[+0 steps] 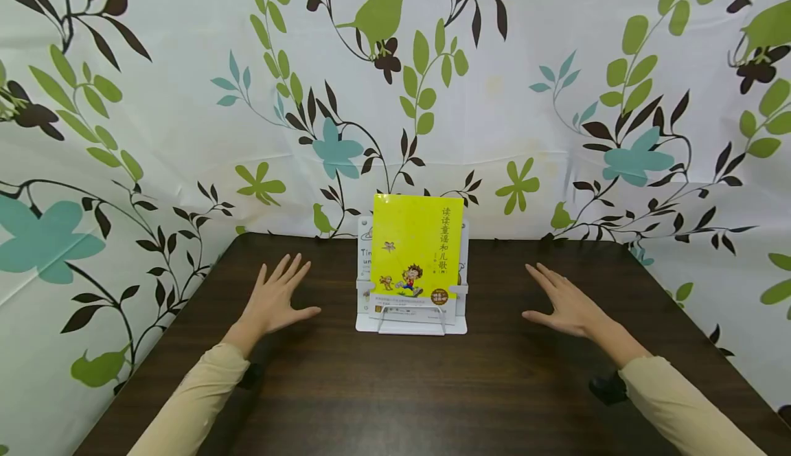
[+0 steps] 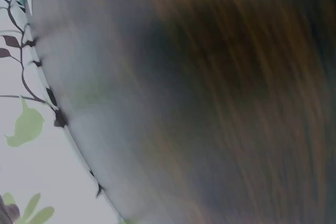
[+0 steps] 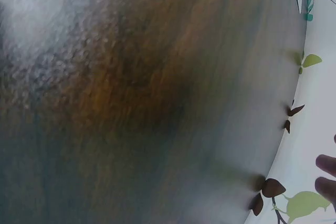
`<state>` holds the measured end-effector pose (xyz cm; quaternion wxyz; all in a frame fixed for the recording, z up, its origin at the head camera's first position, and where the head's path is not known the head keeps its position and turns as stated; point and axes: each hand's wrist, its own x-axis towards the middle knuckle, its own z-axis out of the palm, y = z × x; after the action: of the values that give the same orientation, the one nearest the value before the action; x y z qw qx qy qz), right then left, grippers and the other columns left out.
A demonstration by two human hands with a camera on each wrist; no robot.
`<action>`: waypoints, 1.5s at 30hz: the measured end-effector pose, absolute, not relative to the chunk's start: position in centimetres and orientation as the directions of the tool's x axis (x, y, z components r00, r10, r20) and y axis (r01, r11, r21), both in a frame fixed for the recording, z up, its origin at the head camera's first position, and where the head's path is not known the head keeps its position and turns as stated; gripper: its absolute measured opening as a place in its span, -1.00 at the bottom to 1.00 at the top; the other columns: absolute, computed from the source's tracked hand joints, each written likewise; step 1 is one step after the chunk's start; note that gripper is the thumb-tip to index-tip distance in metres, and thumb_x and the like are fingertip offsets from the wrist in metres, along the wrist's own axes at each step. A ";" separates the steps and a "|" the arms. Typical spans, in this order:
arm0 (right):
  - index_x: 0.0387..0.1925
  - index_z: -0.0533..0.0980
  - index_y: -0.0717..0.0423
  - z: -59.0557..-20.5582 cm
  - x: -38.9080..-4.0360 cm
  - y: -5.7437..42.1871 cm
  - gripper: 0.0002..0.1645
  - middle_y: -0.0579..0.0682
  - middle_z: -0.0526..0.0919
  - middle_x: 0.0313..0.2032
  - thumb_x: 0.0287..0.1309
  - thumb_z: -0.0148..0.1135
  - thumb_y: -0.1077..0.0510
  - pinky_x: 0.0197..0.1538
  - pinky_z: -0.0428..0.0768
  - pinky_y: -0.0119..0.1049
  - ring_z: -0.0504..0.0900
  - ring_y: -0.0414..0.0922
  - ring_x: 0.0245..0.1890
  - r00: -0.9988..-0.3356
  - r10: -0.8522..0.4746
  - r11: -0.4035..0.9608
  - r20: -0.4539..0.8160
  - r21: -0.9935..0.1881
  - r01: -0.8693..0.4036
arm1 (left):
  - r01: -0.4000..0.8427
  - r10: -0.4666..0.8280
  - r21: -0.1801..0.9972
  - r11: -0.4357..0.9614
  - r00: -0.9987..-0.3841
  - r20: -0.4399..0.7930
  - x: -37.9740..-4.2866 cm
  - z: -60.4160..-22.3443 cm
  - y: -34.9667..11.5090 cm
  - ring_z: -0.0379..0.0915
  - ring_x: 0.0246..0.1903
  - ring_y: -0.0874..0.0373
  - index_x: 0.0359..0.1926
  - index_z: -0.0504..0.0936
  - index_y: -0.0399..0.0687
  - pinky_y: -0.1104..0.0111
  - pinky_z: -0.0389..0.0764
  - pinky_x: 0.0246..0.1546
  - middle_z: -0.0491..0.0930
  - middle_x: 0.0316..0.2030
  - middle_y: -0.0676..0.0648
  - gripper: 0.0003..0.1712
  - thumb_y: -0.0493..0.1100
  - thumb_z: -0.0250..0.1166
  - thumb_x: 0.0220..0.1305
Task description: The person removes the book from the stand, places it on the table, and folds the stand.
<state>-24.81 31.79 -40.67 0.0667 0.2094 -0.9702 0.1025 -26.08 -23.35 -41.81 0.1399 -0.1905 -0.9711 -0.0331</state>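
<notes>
Grip: left hand (image 1: 274, 301) and right hand (image 1: 565, 305) both spread, fingers extended, thumbs angled inward toward the stand; neither holds anything. Whether the palms touch the wood or hover just above it, cannot tell. Landmark: the white, flat-backed book stand with printed cartoon drawings (image 1: 363, 324), midway between the hands and well apart from each. On it, the yellow, rectangular paper-covered children's book (image 1: 417, 250) leans back, front cover facing the person, top edge above the stand's back, lower edge behind the pale wire support (image 1: 410, 332) at the stand's front. Step, as judged: a ready pose, no contact made. Any move on the book would call for both hands to travel inward, most likely to its side edges; lifting it should come before drawing it forward, since the wire and the stand's side tabs could snag the cover. Outward: the dark brown wood-grain table (image 1: 408, 394) shows between stand and each hand, with the widest stretch in front of the stand. Far table edge runs close behind the stand; beyond it hangs the white fabric backdrop with leaf and bird print (image 1: 494, 112), leaving little rearward room.
</notes>
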 end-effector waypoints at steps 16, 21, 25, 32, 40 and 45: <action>0.33 0.04 0.19 -40.7 -25.0 30.9 0.10 0.32 0.11 0.27 -0.11 0.31 -0.21 0.04 0.24 0.27 0.19 0.31 0.17 -0.885 -0.392 0.864 0.250 -0.229 -0.448 | 0.453 0.395 0.130 0.882 -0.861 0.320 -25.7 -41.0 -19.6 -0.05 0.31 -0.10 0.34 0.14 -0.14 -0.08 -0.05 0.23 0.04 0.34 -0.19 0.08 0.40 0.21 -0.09; 0.34 0.03 0.17 -40.6 -25.2 30.2 0.08 0.29 0.13 0.27 -0.09 0.32 -0.18 0.02 0.28 0.25 0.20 0.29 0.18 -0.891 -0.374 0.848 0.258 -0.292 -0.441 | 0.447 0.357 0.220 0.867 -0.865 0.353 -25.6 -41.2 -19.2 0.10 0.25 -0.14 0.33 0.16 -0.11 -0.05 0.22 0.13 0.09 0.33 -0.19 0.05 0.35 0.25 -0.09; 0.34 0.03 0.17 -40.4 -25.4 29.5 0.08 0.29 0.13 0.27 -0.08 0.30 -0.20 0.06 0.25 0.24 0.17 0.27 0.21 -0.902 -0.352 0.838 0.249 -0.346 -0.423 | 0.453 0.329 0.284 0.845 -0.860 0.390 -25.5 -41.1 -18.6 0.21 0.18 -0.17 0.31 0.20 -0.08 -0.08 0.35 -0.01 0.18 0.28 -0.20 0.00 0.33 0.26 -0.07; 0.31 0.08 0.19 -39.7 -25.6 27.8 0.05 0.26 0.25 0.21 -0.10 0.32 -0.19 0.04 0.31 0.19 0.29 0.21 0.14 -0.902 -0.335 0.789 0.271 -0.442 -0.426 | 0.475 0.309 0.315 0.821 -0.835 0.454 -25.6 -40.6 -17.4 0.42 -0.05 -0.12 0.26 0.27 -0.07 0.00 0.47 -0.14 0.38 0.09 -0.18 -0.08 0.27 0.30 -0.06; 0.25 0.16 0.23 -39.2 -25.7 25.9 -0.05 0.27 0.38 0.06 -0.09 0.36 -0.07 0.06 0.37 0.09 0.40 0.17 0.04 -0.898 -0.330 0.710 0.291 -0.550 -0.439 | 0.500 0.291 0.382 0.777 -0.824 0.487 -26.0 -40.4 -16.3 0.47 -0.11 -0.04 0.24 0.29 -0.10 0.10 0.52 -0.21 0.42 0.04 -0.13 -0.14 0.08 0.38 -0.07; 0.22 0.20 0.19 -38.9 -26.0 25.0 -0.14 0.20 0.46 -0.04 -0.06 0.35 -0.03 0.03 0.41 0.05 0.46 0.11 -0.04 -0.903 -0.307 0.673 0.300 -0.603 -0.429 | 0.487 0.243 0.488 0.724 -0.843 0.480 -26.4 -39.9 -15.5 0.49 -0.14 -0.05 0.24 0.27 -0.13 0.12 0.53 -0.24 0.42 0.01 -0.16 -0.18 -0.07 0.40 -0.06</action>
<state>-25.96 24.96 -38.91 0.0869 0.2023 -0.9103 0.3505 -26.36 -15.55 -39.88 0.1950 -0.2010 -0.9078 -0.3122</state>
